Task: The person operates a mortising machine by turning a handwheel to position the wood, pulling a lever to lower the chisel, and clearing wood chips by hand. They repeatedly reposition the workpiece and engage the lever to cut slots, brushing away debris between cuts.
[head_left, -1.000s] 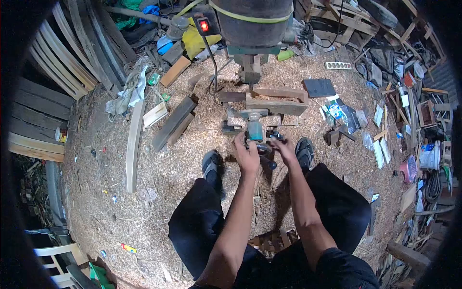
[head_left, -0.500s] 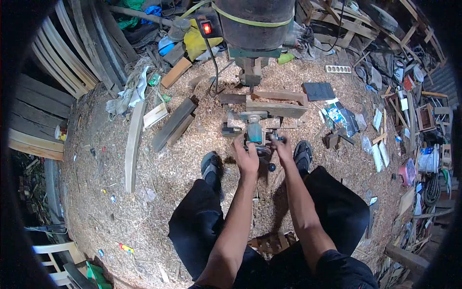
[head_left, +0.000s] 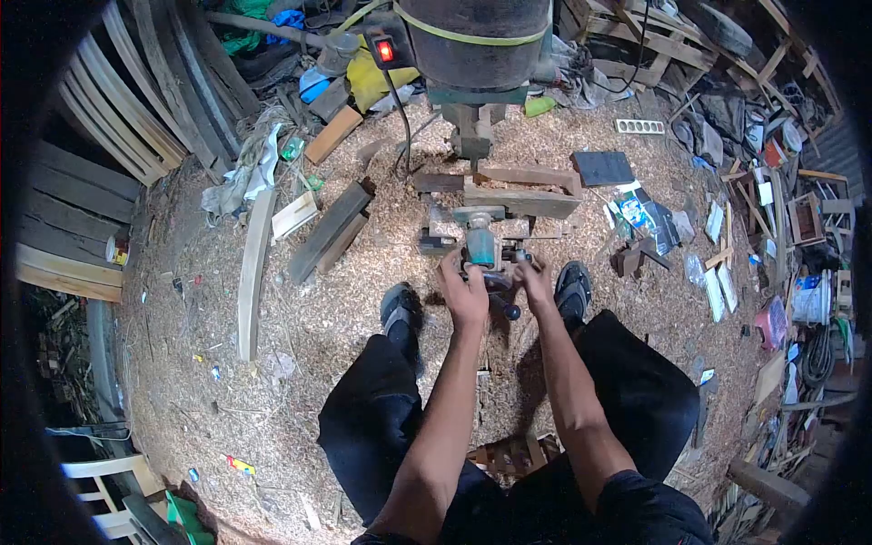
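A wood-working drill machine (head_left: pixel 472 54) with a belt round its motor housing stands in front of me. Its bit (head_left: pixel 474 164) points down at the end of a wooden piece (head_left: pixel 527 202), which has a long recess holding shavings. Below that piece is a green metal vise (head_left: pixel 481 245) on the machine's table. My left hand (head_left: pixel 465 291) is closed round the handwheel (head_left: pixel 498 282) at the vise's near end. My right hand (head_left: pixel 534 279) grips a small crank handle (head_left: pixel 522 257) just to the right; its fingers partly cover it. A black knob (head_left: pixel 512 312) sticks out below.
Wood shavings cover the floor. Dark beams (head_left: pixel 329 234) and a long pale board (head_left: pixel 254 277) lie at left. A lit red switch (head_left: pixel 385 51) sits on the machine. To the right are a dark flat block (head_left: pixel 602 168) and a power strip (head_left: pixel 639 127). My feet flank the machine.
My right hand has shifted slightly, and the crank handle under it has turned a little. The black knob sits slightly lower. My left hand keeps its place on the handwheel.
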### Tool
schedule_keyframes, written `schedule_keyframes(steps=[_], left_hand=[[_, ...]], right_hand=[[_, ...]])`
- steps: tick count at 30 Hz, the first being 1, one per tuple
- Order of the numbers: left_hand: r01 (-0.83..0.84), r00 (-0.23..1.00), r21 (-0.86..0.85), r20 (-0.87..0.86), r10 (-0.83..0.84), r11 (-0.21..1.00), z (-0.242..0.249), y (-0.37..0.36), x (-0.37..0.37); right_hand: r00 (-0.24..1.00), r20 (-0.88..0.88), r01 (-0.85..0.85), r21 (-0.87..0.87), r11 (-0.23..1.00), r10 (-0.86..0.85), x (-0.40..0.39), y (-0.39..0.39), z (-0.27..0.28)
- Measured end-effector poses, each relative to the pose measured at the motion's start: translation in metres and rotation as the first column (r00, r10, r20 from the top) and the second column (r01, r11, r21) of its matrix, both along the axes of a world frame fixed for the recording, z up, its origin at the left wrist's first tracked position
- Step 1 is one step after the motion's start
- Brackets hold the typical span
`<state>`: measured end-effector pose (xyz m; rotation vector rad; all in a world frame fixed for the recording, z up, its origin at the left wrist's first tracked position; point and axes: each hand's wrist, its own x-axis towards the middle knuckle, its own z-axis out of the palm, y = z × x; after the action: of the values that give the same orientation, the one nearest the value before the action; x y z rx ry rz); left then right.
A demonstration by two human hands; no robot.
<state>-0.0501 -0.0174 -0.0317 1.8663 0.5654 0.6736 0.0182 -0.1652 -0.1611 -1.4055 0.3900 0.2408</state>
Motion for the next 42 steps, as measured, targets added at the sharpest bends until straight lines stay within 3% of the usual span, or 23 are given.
schedule_keyframes(steps=[3,4,6,7,8,12,14,16,19,20,21,22,23,24,27,28,29,31,34,35,38,40,42], left_hand=[[0.006,1.0,-0.017,-0.009,-0.006,1.0,-0.001,-0.001,0.001],[0.011,1.0,-0.009,0.002,-0.01,1.0,-0.003,-0.001,0.001],[0.011,1.0,-0.001,0.0,-0.011,1.0,-0.006,0.001,-0.002],[0.01,1.0,-0.002,-0.005,-0.01,1.0,-0.003,0.001,-0.001],[0.009,1.0,-0.003,-0.009,-0.009,1.0,-0.004,-0.001,-0.002],[0.02,1.0,-0.012,0.006,-0.019,1.0,-0.005,0.001,0.001],[0.013,1.0,-0.003,-0.01,-0.013,1.0,-0.002,0.0,-0.001],[0.007,1.0,-0.005,0.006,-0.007,1.0,-0.001,-0.001,0.0],[-0.003,1.0,-0.018,0.02,0.003,1.0,-0.009,0.001,0.005],[-0.003,1.0,-0.026,0.009,0.003,1.0,-0.013,0.001,0.001],[0.0,1.0,-0.028,-0.001,0.0,1.0,-0.017,0.002,-0.002],[0.004,1.0,-0.032,-0.001,-0.004,0.999,-0.014,0.002,0.001],[0.01,1.0,-0.037,-0.004,-0.01,0.999,-0.01,0.0,0.0],[0.019,1.0,-0.06,0.0,-0.019,0.998,-0.004,-0.001,-0.001],[0.011,1.0,-0.059,-0.004,-0.011,0.998,0.003,-0.001,0.0],[0.014,1.0,-0.049,0.001,-0.014,0.999,0.002,-0.001,-0.002],[0.015,1.0,-0.04,0.011,-0.014,0.999,0.0,0.0,-0.001],[0.013,1.0,-0.037,0.022,-0.013,0.999,-0.002,-0.001,0.002],[0.008,1.0,-0.042,0.006,-0.007,0.999,-0.006,0.001,-0.001],[0.005,1.0,-0.044,0.0,-0.005,0.999,-0.007,0.001,0.0],[0.021,1.0,-0.027,0.012,-0.02,0.999,-0.009,-0.003,-0.002],[0.013,1.0,-0.012,0.018,-0.013,1.0,-0.013,0.0,0.001],[0.008,1.0,-0.033,-0.022,-0.009,0.999,-0.003,0.0,-0.001]], right_hand=[[0.976,-0.119,-0.09,0.541,0.836,0.182,0.0,-0.005,0.006],[0.984,-0.162,0.009,0.441,0.898,0.069,-0.003,0.005,0.02],[0.984,-0.099,-0.164,-0.196,0.967,0.147,-0.001,0.01,0.03],[0.976,-0.088,-0.216,-0.505,0.836,0.199,-0.002,0.009,0.038],[0.989,0.046,-0.06,-0.745,0.665,0.142,-0.011,0.021,0.051],[0.944,0.22,0.046,-0.826,0.562,0.247,-0.01,0.013,0.033],[0.979,0.037,-0.173,-0.354,0.919,0.199,-0.011,0.006,0.027],[0.939,-0.27,-0.085,0.42,0.903,0.214,-0.007,-0.005,0.029],[0.983,-0.183,0.071,0.47,0.88,0.019,-0.002,0.012,0.019],[0.968,-0.239,0.022,0.382,0.924,0.076,-0.003,0.008,0.02],[1.0,-0.005,-0.024,-0.036,0.999,0.024,-0.007,0.011,0.019],[0.968,0.238,0.037,-0.448,0.893,0.079,-0.006,0.018,0.019],[0.88,0.417,0.192,-0.752,0.63,0.229,-0.009,0.024,0.025],[0.941,0.243,0.096,-0.858,0.504,0.234,-0.009,0.029,0.034],[0.964,0.214,-0.024,-0.515,0.857,0.155,-0.002,0.011,0.025],[0.992,0.102,-0.077,-0.023,0.997,0.079,-0.004,0.004,0.028],[0.997,-0.063,0.052,0.355,0.933,-0.032,-0.001,0.0,0.031],[0.985,-0.166,0.046,0.502,0.863,0.044,0.005,-0.004,0.034],[0.986,-0.09,-0.147,-0.039,0.988,0.143,0.015,0.0,0.023],[0.978,0.003,-0.191,-0.379,0.906,0.208,0.014,0.006,0.031],[0.942,0.259,0.094,-0.813,0.575,0.213,-0.005,0.023,0.037],[0.982,0.157,-0.055,-0.315,0.948,0.109,-0.004,0.021,0.043],[0.991,-0.072,-0.09,0.285,0.954,0.115,0.003,-0.001,-0.012]])
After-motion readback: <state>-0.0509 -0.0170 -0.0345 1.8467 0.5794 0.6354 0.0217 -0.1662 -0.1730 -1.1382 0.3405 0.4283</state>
